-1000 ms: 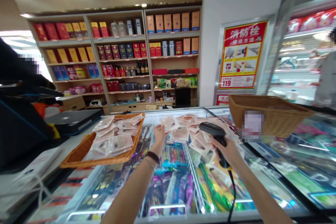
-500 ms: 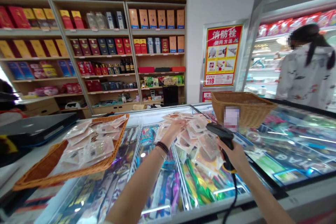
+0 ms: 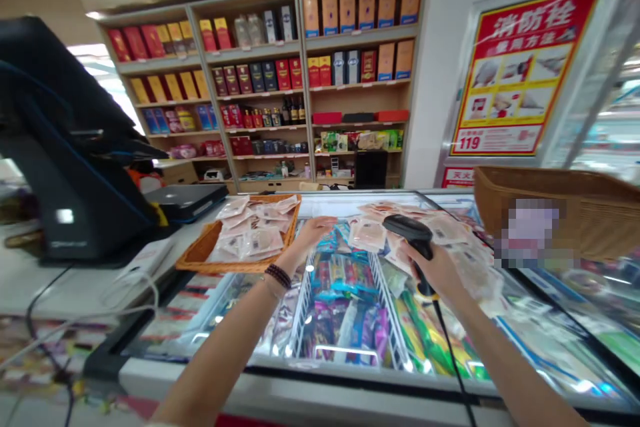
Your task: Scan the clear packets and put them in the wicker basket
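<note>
My right hand is wrapped round the handle of a black barcode scanner, whose cord hangs down toward me. The scanner's head is over the left part of a pile of flat clear packets spread on the glass freezer top. My left hand, with a beaded bracelet at the wrist, reaches over the glass between that pile and a shallow orange wicker basket. Its fingers are stretched out to the right, and no packet shows in them. More clear packets lie in the basket.
At the left stand a black checkout terminal and a flat black device, with loose cables on the counter. A deeper brown wicker basket stands at the right. Bagged frozen goods show under the glass. Stocked shelves line the back.
The view has turned left, bringing the terminal in and putting the person at the right out of sight. My left hand has moved off the packet pile toward the orange basket. My right hand keeps the scanner.
</note>
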Available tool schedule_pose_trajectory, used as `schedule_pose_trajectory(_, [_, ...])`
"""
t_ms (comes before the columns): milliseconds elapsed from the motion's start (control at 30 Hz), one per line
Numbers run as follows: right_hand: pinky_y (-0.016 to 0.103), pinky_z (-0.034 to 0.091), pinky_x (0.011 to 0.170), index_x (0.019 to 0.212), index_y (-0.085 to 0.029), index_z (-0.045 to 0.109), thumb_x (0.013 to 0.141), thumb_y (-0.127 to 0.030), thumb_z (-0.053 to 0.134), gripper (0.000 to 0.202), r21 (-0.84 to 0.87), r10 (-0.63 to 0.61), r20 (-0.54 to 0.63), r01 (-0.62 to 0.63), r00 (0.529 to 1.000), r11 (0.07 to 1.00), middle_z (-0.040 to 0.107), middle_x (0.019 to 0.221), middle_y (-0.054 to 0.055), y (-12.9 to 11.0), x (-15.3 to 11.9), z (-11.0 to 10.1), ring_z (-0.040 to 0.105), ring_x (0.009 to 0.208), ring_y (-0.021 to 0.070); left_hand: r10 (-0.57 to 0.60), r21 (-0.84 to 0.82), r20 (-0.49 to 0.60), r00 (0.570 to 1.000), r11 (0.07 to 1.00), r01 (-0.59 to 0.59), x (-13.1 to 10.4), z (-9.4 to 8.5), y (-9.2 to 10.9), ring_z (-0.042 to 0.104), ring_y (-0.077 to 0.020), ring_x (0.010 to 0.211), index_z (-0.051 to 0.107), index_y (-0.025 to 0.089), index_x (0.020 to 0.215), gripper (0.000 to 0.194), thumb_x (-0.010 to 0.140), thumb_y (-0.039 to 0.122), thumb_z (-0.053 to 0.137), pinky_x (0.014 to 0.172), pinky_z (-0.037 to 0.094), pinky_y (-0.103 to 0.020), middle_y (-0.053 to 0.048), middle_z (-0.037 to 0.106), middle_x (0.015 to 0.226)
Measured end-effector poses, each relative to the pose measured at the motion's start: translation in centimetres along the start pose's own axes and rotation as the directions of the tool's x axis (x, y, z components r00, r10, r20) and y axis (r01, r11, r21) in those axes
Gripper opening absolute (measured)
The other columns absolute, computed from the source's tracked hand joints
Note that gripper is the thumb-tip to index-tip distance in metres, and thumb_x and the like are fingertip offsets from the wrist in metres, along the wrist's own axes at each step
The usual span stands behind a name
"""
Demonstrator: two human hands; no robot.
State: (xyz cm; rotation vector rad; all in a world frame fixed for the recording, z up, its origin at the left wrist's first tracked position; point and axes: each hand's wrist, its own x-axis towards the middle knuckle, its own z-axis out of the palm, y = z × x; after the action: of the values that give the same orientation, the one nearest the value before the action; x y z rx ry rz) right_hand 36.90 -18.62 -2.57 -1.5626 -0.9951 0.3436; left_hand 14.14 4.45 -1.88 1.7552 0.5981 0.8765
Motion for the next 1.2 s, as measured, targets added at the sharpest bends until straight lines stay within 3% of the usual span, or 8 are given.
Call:
schedule_pose_trajectory(133, [0.027, 0.042, 0.040, 0.066, -0.023, 0.058, 0.079, -0.070, 0.072, 0.050, 0.037, -0.063, 0.129, 0.059, 0.990, 0.998, 0.058, 0.044, 0.000, -1.2, 1.2, 4.3, 0.051, 0.035, 0.0145, 0.064, 0.331, -0.197, 0.978, 0.944, 0.005, -2.1, -7.6, -0.2, 0.075, -0.0293, 0.110, 0.080, 0.013, 0.110, 0.029, 0.084, 0.017, 0.068, 0.104, 0.056, -0.045, -0.016, 0.080, 0.119])
schedule_pose_trajectory(233, [0.028, 0.042, 0.041, 0.070, -0.023, 0.058, 0.079, -0.069, 0.073, 0.049, 0.073, -0.101, 0.184, 0.089, 0.978, 0.993, 0.057, 0.044, -0.002, -2.2, 1.4, 7.6, 0.051, 0.035, 0.0148, 0.128, 0.607, -0.308, 0.943, 0.790, 0.091, -4.0, -12.4, -0.6, 0.071, -0.0297, 0.121, 0.076, 0.015, 0.117, 0.037, 0.083, 0.008, 0.064, 0.113, 0.051, -0.047, -0.015, 0.077, 0.127])
schedule_pose_trajectory(400, [0.029, 0.042, 0.042, 0.073, -0.024, 0.057, 0.078, -0.071, 0.071, 0.049, 0.088, -0.127, 0.247, 0.108, 0.961, 0.990, 0.060, 0.047, -0.001, -2.4, 0.4, 11.4, 0.054, 0.037, 0.0167, 0.045, 0.840, -0.327, 0.944, 0.471, 0.269, -6.5, -16.4, -2.0, 0.062, -0.0330, 0.136, 0.067, 0.011, 0.133, 0.053, 0.080, 0.004, 0.068, 0.117, 0.045, -0.044, -0.023, 0.067, 0.142])
schedule_pose_trajectory(500, [0.029, 0.043, 0.044, 0.072, -0.025, 0.057, 0.080, -0.069, 0.068, 0.046, 0.032, -0.135, 0.243, 0.132, 0.961, 0.991, 0.057, 0.043, -0.002, -1.6, -0.1, 12.3, 0.055, 0.037, 0.0180, -0.046, 0.864, -0.358, 0.933, 0.362, 0.349, -6.9, -16.5, -2.7, 0.061, -0.0371, 0.135, 0.063, 0.009, 0.138, 0.057, 0.082, 0.011, 0.073, 0.113, 0.047, -0.046, -0.026, 0.066, 0.142])
schedule_pose_trajectory(667, [0.030, 0.044, 0.046, 0.078, -0.024, 0.060, 0.080, -0.069, 0.065, 0.045, 0.015, -0.135, 0.224, 0.135, 0.965, 0.991, 0.061, 0.049, -0.001, -0.7, -0.1, 12.2, 0.058, 0.039, 0.0188, 0.024, 0.883, -0.407, 0.913, 0.265, 0.387, -7.3, -15.5, -2.4, 0.055, -0.0407, 0.138, 0.065, 0.011, 0.135, 0.058, 0.079, 0.016, 0.078, 0.112, 0.046, -0.048, -0.024, 0.066, 0.140])
schedule_pose_trajectory(833, [0.030, 0.043, 0.047, 0.075, -0.026, 0.058, 0.081, -0.068, 0.066, 0.044, 0.004, -0.099, 0.236, 0.101, 0.967, 0.995, 0.057, 0.045, -0.003, -0.5, -0.1, 12.2, 0.055, 0.037, 0.0178, 0.171, 0.881, -0.422, 0.890, 0.308, 0.359, -8.8, -14.4, -0.4, 0.061, -0.0354, 0.131, 0.069, 0.019, 0.129, 0.051, 0.079, 0.014, 0.078, 0.109, 0.047, -0.042, -0.016, 0.073, 0.131])
schedule_pose_trajectory(1000, [0.029, 0.042, 0.041, 0.079, -0.025, 0.059, 0.077, -0.071, 0.071, 0.048, 0.106, -0.060, 0.210, 0.038, 0.976, 0.994, 0.064, 0.056, -0.001, 0.0, 0.3, 12.0, 0.056, 0.038, 0.0165, 0.214, 0.855, -0.462, 0.861, 0.364, 0.369, -9.6, -12.4, 1.4, 0.072, -0.0306, 0.106, 0.071, 0.021, 0.118, 0.025, 0.096, 0.020, 0.060, 0.087, 0.051, -0.035, -0.012, 0.079, 0.104])
schedule_pose_trajectory(1200, [0.028, 0.042, 0.036, 0.079, -0.023, 0.060, 0.071, -0.072, 0.079, 0.053, 0.230, 0.015, 0.158, -0.052, 0.987, 0.972, 0.064, 0.056, -0.001, 0.9, 1.1, 11.2, 0.053, 0.036, 0.0150, 0.317, 0.738, -0.529, 0.787, 0.629, 0.243, -8.2, -10.2, 2.7, 0.073, -0.0241, 0.091, 0.066, 0.023, 0.096, 0.006, 0.096, 0.021, 0.060, 0.081, 0.049, -0.030, -0.006, 0.076, 0.092])
